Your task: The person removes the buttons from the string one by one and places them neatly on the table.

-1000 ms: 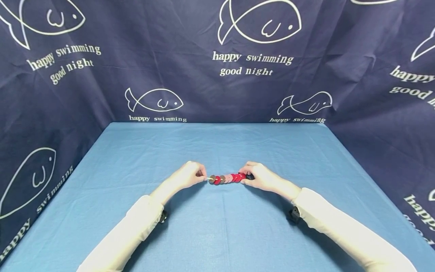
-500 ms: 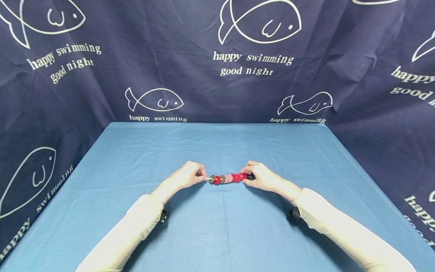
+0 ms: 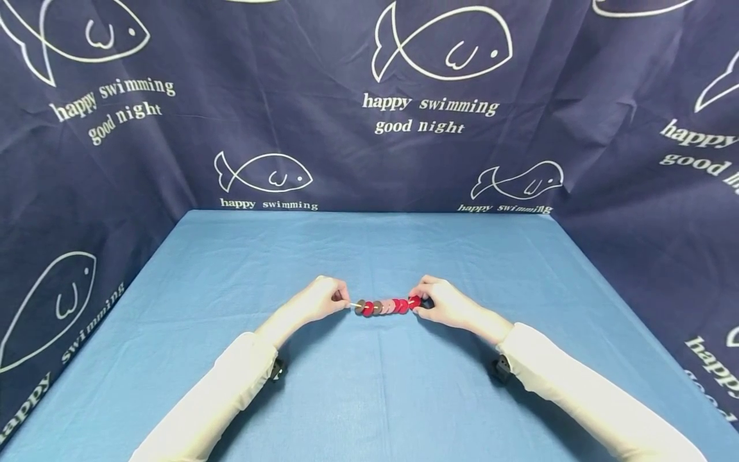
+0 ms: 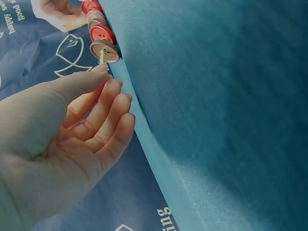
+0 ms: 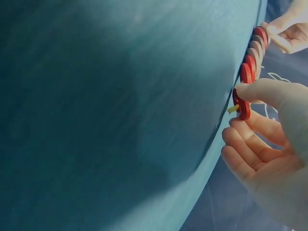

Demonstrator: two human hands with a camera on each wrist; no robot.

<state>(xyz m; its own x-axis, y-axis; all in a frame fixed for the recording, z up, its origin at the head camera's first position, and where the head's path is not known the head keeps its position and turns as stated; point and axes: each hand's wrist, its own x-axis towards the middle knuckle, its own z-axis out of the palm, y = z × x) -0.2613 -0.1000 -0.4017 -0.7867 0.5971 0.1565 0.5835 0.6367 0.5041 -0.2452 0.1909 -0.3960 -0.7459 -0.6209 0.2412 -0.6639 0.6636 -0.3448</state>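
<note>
Left hand (image 3: 320, 299) pinches the cord (image 4: 102, 57), right hand (image 3: 447, 303) a red button (image 3: 414, 302) near its three-o'clock end; buttons (image 3: 387, 307) span between them over the counter (image 3: 372, 398), hands angled toward two and ten o'clock.

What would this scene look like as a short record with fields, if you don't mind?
left hand: pinches the pale cord beside the end brown button
right hand: holds the red button at the other end
button row: brown, red, brown, pink, red, from left hand to right
table cover: plain blue
backdrop: dark blue, printed with white fish and words
sleeves: off-white
</note>
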